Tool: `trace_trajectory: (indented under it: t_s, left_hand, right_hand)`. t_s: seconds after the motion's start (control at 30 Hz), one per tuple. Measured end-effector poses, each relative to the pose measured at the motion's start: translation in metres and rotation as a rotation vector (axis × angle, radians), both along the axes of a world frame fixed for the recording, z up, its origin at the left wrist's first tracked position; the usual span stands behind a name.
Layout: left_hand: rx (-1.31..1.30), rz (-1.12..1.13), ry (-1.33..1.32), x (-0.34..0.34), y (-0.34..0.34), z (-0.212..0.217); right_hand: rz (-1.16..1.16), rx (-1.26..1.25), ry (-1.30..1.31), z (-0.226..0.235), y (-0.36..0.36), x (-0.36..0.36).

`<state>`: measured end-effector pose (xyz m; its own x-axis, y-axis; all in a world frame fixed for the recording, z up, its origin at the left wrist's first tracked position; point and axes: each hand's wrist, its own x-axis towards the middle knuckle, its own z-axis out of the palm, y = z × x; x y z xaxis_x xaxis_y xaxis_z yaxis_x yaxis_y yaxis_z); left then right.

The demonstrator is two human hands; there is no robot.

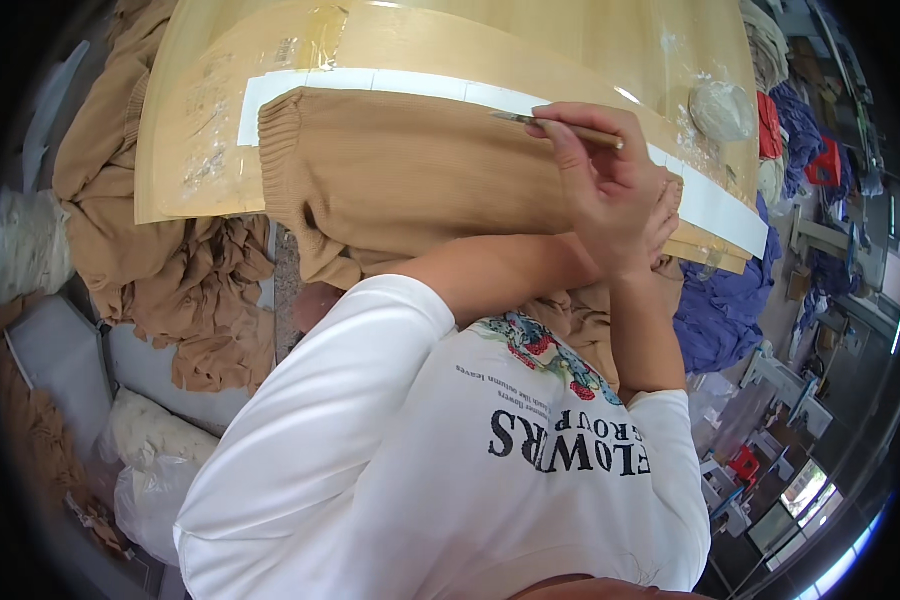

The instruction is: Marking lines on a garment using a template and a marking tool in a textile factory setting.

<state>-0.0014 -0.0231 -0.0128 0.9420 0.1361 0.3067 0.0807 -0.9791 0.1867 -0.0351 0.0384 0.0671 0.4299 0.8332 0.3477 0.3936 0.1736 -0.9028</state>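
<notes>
A tan knitted garment (pixel 420 160), looking like a sleeve with a ribbed cuff at its left end, lies flat on the near edge of a yellowish board. Its far edge runs along a white strip (pixel 390 80). My right hand (pixel 610 175) pinches a slim tool (pixel 580 132) with a wooden-looking handle. The tool's pointed metallic tip reaches left over the garment's far edge; whether it touches cannot be told. Crossing low from the left, my left arm ends in my left hand (pixel 662 225) at the garment's right end. Its visible fingers are bent together, partly hidden behind my right wrist.
Clear tape covers parts of the board (pixel 530 50), and a crumpled clear wad (pixel 722 110) sits at its right. Tan knits (pixel 210 290) hang at the left; purple-blue fabric (pixel 730 300) lies at the right. A plastic-wrapped bundle (pixel 160 480) is at lower left.
</notes>
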Motion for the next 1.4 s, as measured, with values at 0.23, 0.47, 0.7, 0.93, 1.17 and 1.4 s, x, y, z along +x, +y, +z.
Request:
trace_trajectory:
  t_s: [0.23, 0.47, 0.7, 0.93, 1.17, 1.4]
  left_hand:
    - [-0.033, 0.007, -0.038, 0.000, 0.004, -0.013]
    - [0.038, 0.100, -0.080, 0.004, 0.002, -0.012]
    - [-0.018, 0.032, 0.009, 0.001, 0.004, -0.008]
    - [-0.015, 0.001, -0.030, 0.007, -0.008, -0.013]
    - [-0.043, 0.206, -0.266, 0.021, -0.012, -0.047]
    - [-0.989, -0.044, 0.042, -0.214, 0.112, 0.028]
  right_hand:
    - [0.042, -0.102, -0.251, -0.028, 0.024, -0.008]
    - [0.001, 0.050, -0.172, 0.008, 0.031, -0.018]
    - [0.185, 0.056, -0.175, -0.009, 0.060, -0.042]
    - [0.220, -0.111, -0.264, -0.025, 0.079, -0.048]
    - [0.023, 0.130, -0.110, 0.044, 0.053, -0.032]
    - [0.213, -0.123, -0.920, -0.021, -0.032, -0.001]
